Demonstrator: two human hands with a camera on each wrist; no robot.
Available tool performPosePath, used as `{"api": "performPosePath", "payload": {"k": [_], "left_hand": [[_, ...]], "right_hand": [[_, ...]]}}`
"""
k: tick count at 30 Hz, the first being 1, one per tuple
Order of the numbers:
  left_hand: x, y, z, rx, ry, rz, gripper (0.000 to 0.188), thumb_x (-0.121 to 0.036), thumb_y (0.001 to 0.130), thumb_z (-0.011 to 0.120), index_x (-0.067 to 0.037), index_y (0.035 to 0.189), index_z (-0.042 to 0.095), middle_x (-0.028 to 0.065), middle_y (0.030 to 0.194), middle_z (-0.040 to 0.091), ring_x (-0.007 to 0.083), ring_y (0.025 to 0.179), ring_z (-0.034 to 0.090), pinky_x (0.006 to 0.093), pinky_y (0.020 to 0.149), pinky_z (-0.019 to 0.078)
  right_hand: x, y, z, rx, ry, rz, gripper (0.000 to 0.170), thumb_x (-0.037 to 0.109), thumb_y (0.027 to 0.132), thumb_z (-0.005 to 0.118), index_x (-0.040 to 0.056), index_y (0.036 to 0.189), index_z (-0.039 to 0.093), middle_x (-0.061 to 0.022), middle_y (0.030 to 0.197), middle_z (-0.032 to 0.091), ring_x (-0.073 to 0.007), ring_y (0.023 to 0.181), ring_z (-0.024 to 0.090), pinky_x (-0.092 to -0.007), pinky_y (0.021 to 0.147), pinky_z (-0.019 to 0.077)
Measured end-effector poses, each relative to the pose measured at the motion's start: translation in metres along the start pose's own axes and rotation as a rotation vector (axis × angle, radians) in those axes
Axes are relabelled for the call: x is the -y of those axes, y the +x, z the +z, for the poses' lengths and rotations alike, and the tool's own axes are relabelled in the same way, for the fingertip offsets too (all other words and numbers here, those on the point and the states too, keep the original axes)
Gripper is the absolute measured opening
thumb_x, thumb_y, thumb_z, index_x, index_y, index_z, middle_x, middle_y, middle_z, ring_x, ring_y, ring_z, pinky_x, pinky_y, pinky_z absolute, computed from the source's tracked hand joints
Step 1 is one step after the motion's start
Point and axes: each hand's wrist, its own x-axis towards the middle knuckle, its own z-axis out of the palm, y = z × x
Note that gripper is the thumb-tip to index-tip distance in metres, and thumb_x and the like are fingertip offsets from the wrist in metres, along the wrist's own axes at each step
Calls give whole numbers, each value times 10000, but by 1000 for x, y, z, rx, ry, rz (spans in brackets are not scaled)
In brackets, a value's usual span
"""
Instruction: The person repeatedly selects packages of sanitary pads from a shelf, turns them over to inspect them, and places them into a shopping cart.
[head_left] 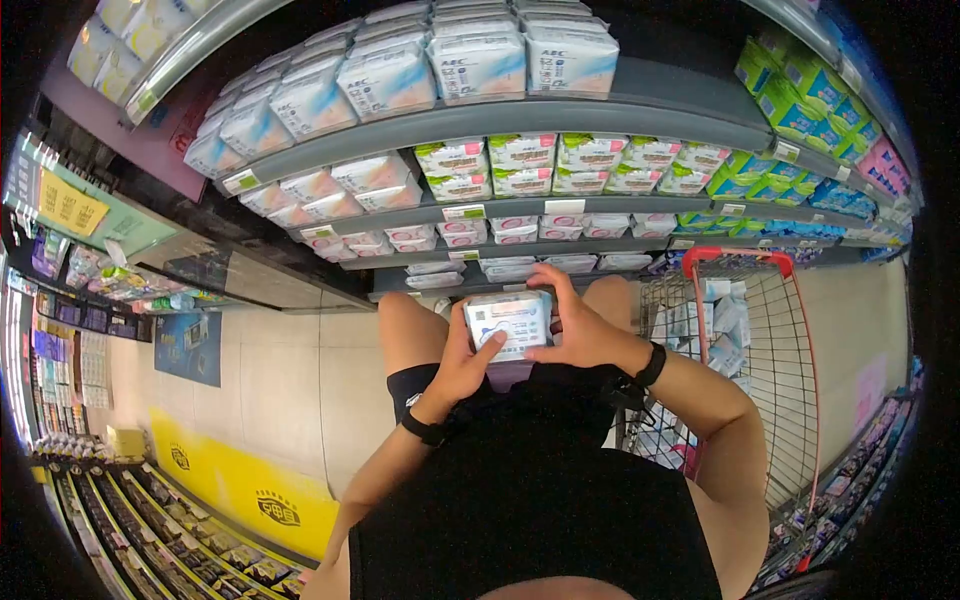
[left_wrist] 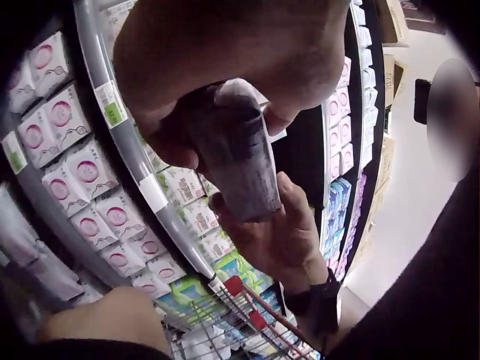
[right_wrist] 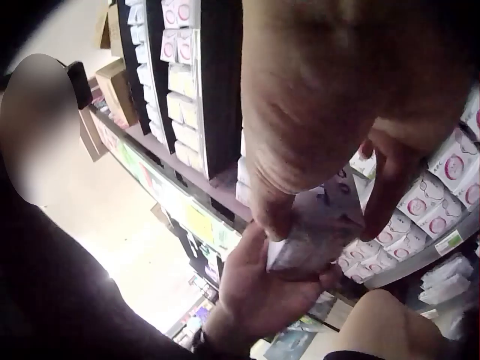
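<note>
A white and blue plastic pack of sanitary pads (head_left: 515,312) is held in front of the lap in the head view, its printed face turned up. My left hand (head_left: 462,368) grips its left side, thumb lying across the print. At the opposite end my right hand (head_left: 590,335) holds the pack, with fingers at the upper corner and thumb by the lower edge. The left wrist view shows the narrow side of the pack (left_wrist: 244,169) between both hands. In the right wrist view, the left palm (right_wrist: 259,289) lies under the pack (right_wrist: 315,236).
Shelves (head_left: 640,115) stacked with pad packs curve across the front. A wire shopping cart (head_left: 692,300) with a red rim stands close on the right, holding several packs (head_left: 728,340). Bent knees (head_left: 412,330) flank the hands. A yellow floor sign (head_left: 225,490) lies behind left.
</note>
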Motion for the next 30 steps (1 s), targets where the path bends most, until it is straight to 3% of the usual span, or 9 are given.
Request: {"api": "performPosePath", "payload": {"k": [3, 7, 10, 11, 16, 20, 24, 27, 30], "left_hand": [[3, 5, 3, 1, -55, 25, 659, -15, 929, 676, -27, 1432, 250, 135, 1294, 526, 196, 1195, 550, 351, 1004, 474], [7, 5, 8, -18, 2, 163, 597, 33, 853, 741, -39, 1318, 375, 137, 1277, 544, 223, 1190, 565, 374, 1017, 471], [7, 15, 7, 35, 182, 492, 520, 56, 749, 792, -80, 1131, 466, 163, 1257, 572, 309, 1199, 571, 424, 1014, 458], [0, 18, 8, 55, 291, 572, 499, 47, 738, 800, -87, 1097, 479, 164, 1269, 572, 333, 1195, 572, 435, 1013, 455], [-7, 20, 12, -15, 653, 671, 436, 38, 698, 797, -96, 998, 510, 187, 1338, 531, 401, 1247, 508, 483, 1064, 394], [-12, 24, 12, -228, 650, 586, 497, 59, 740, 738, -74, 1133, 464, 194, 1278, 514, 324, 1203, 523, 434, 1018, 423], [-21, 12, 3, -109, 69, 105, 492, 56, 881, 632, -41, 1286, 371, 146, 1220, 547, 198, 1060, 583, 319, 922, 487], [-18, 11, -6, 73, -133, 170, 539, 26, 919, 624, -44, 1357, 318, 116, 1186, 572, 195, 1046, 597, 319, 931, 483], [-15, 6, 3, 76, -81, 3, 619, -11, 914, 667, -55, 1401, 288, 129, 1218, 566, 196, 1117, 588, 334, 951, 474]], "right_hand": [[2, -1, -16, 51, 226, 191, 988, 79, 825, 806, 100, 1542, 127, -164, 1317, 525, -258, 1175, 587, -390, 949, 528], [-24, 1, -19, 81, 165, -26, 767, 145, 905, 755, 91, 1510, 287, -139, 1317, 548, -238, 1183, 586, -391, 955, 534], [-27, 3, -39, 497, 1273, 431, 667, 250, 977, 677, 105, 1507, 300, -115, 1328, 550, -224, 1213, 565, -402, 960, 544], [-25, 5, -39, 446, 1239, 388, 569, 293, 1022, 601, 109, 1485, 327, -104, 1327, 554, -211, 1212, 565, -414, 960, 551], [-36, 6, -22, 190, 788, 263, 608, 183, 963, 691, 69, 1439, 329, -97, 1222, 577, -189, 1098, 600, -363, 881, 560], [-50, 13, -20, 73, 521, 75, 713, 171, 892, 778, 60, 1436, 330, -91, 1176, 588, -166, 1078, 581, -319, 912, 501], [-41, 14, -26, 57, 492, 59, 700, 69, 893, 754, 68, 1454, 335, -75, 1254, 571, -160, 1173, 549, -329, 1000, 462], [-39, 14, -23, -40, 481, -17, 736, 129, 870, 794, 73, 1443, 336, -87, 1156, 602, -161, 1061, 579, -325, 921, 490], [-31, 14, -28, -54, 496, 44, 679, 109, 878, 781, 82, 1417, 369, -101, 1160, 607, -154, 1060, 578, -315, 924, 489]]}}
